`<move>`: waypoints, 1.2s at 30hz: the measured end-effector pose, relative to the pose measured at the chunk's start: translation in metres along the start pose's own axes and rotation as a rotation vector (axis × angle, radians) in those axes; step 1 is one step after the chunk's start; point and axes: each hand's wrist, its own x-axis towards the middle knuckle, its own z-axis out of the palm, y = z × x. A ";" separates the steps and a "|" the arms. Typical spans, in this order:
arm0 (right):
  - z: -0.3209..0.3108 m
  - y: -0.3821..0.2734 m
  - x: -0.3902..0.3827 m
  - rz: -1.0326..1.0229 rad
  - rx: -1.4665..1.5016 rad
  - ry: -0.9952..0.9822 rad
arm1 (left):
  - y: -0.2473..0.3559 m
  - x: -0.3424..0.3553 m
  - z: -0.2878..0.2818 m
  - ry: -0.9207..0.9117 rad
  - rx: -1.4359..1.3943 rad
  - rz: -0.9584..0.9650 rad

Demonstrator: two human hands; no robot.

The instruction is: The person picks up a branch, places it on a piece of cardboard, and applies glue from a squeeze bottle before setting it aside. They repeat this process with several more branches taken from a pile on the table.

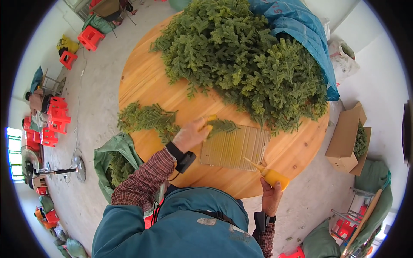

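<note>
My left hand (194,132), with yellow coverings on its fingertips, is closed on a green artificial fir sprig (223,126). The sprig's tip reaches over the far left of a corrugated cardboard piece (215,151) stained yellow. In my right hand (271,194) is a yellow squeeze bottle (275,178), tilted so that its thin pointed nozzle aims at the cardboard's near right corner. Left of my left hand lies a small group of sprigs (146,119). A large heap of green fir sprigs (232,56) covers the far side of the table.
The round wooden table (138,73) stands before me. A blue sack (301,32) lies beside the heap. At the table's left is a green bag (107,151) with greenery; to the right stands an open cardboard box (344,139). Red stools (58,114) and a fan (30,167) are at left.
</note>
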 end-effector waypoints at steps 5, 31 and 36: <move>0.005 0.000 0.002 0.016 0.020 -0.012 | -0.008 -0.003 -0.009 -0.134 -0.142 -0.107; 0.065 0.036 0.038 0.038 -0.087 -0.146 | -0.016 -0.054 0.050 -0.034 0.861 0.273; 0.078 0.044 0.039 0.051 -0.115 -0.153 | -0.015 -0.051 0.051 -0.053 0.809 0.236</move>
